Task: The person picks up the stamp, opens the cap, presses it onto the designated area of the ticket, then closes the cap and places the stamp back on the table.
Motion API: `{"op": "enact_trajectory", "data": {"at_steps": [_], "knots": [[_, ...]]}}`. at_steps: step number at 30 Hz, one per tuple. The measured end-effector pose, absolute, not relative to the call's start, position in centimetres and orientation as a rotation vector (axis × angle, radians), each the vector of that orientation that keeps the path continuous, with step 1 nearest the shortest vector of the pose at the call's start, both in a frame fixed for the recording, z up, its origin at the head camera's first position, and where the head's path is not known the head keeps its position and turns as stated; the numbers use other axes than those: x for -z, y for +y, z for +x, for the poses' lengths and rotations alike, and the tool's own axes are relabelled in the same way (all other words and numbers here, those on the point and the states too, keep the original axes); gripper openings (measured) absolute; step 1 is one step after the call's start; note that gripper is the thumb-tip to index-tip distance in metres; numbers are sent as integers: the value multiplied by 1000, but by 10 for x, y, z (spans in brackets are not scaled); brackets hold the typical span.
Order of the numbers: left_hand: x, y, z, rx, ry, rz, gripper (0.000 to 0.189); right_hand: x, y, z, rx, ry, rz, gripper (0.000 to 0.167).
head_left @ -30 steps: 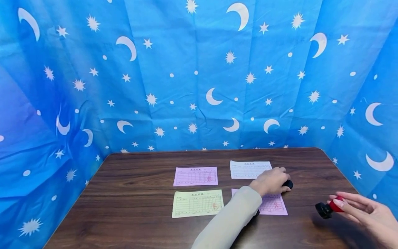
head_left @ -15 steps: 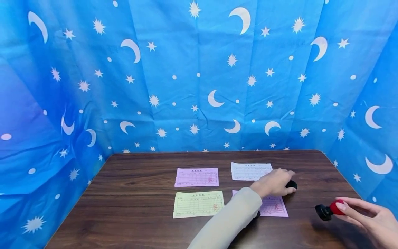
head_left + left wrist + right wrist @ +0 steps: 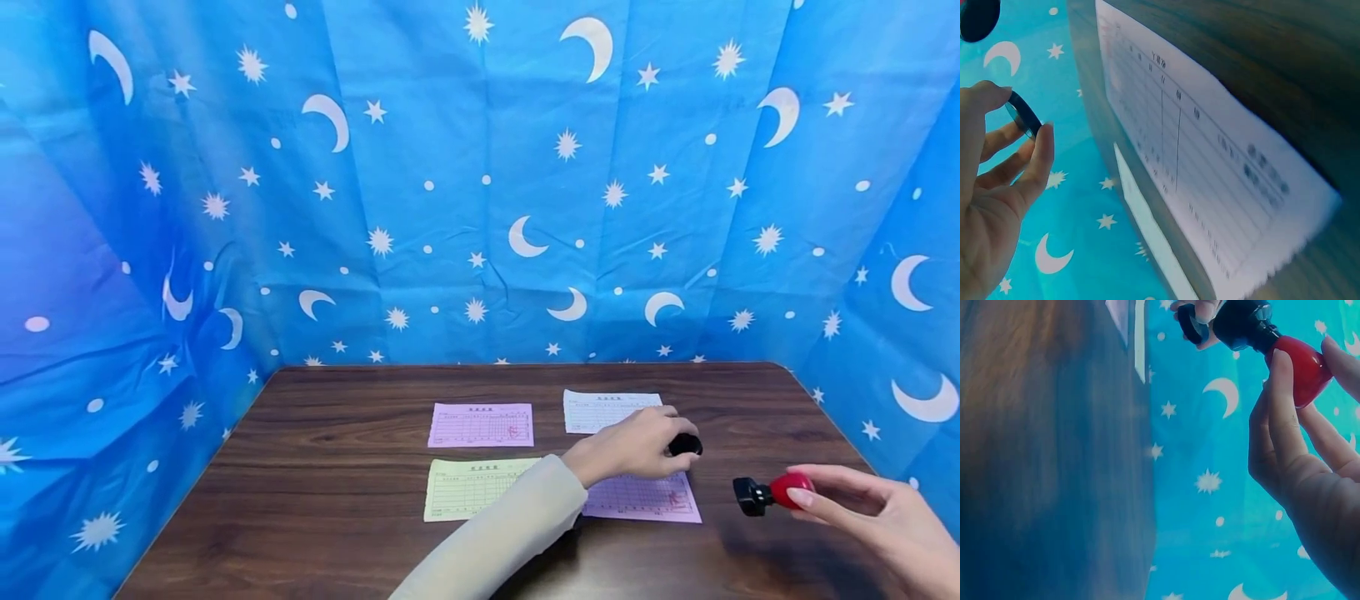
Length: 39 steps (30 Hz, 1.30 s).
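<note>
In the head view my left hand [image 3: 633,443] reaches across the table and pinches a round black cap [image 3: 686,444] above the papers. The left wrist view shows the cap [image 3: 1024,115] edge-on between thumb and fingertips. My right hand [image 3: 885,517] holds a stamp by its red handle [image 3: 791,490], its black base [image 3: 750,497] pointing left towards the cap. Cap and stamp are apart. Below the left hand lies a purple receipt slip [image 3: 645,502] bearing a red mark, partly covered by the arm. Behind it lies a white slip [image 3: 603,410], its right corner hidden by the hand.
A pink slip [image 3: 480,425] and a yellow-green slip [image 3: 468,492] lie on the left, the latter partly under the sleeve [image 3: 495,533]. All rest on a dark wooden table [image 3: 300,483]. Blue curtains [image 3: 450,183] with moons and stars hang around it.
My left hand has drawn back to the left with the cap. My right hand has moved left and slightly up, and the stamp's base now points more sideways.
</note>
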<state>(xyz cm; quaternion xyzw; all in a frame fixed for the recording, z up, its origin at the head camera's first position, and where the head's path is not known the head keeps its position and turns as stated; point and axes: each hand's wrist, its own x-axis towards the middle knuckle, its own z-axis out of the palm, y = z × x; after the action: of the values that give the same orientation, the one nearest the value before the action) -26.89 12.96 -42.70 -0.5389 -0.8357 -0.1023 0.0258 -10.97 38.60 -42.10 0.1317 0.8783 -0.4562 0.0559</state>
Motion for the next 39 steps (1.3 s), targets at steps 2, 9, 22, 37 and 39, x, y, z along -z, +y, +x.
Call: {"op": "enact_trajectory", "data": {"at_steps": [2,9,22,37,39], "knots": [[424,121,-267,368,-2564,-1678,36,417,380,-111,1383,2673,371,68],[413,91,-262,558,-2572,-1650,32,408,356,-117,1381,2694,247,60],[423,38,-240,1135,-2562,-1399,33,402,319,-128,1471,2804,43,46],[423,1,-203,2094,-2426,-991,35,402,271,-141,1712,2645,-264,34],[424,-6,-200,2123,-2401,-976,36,404,265,-142,1724,2638,-272,33]]}}
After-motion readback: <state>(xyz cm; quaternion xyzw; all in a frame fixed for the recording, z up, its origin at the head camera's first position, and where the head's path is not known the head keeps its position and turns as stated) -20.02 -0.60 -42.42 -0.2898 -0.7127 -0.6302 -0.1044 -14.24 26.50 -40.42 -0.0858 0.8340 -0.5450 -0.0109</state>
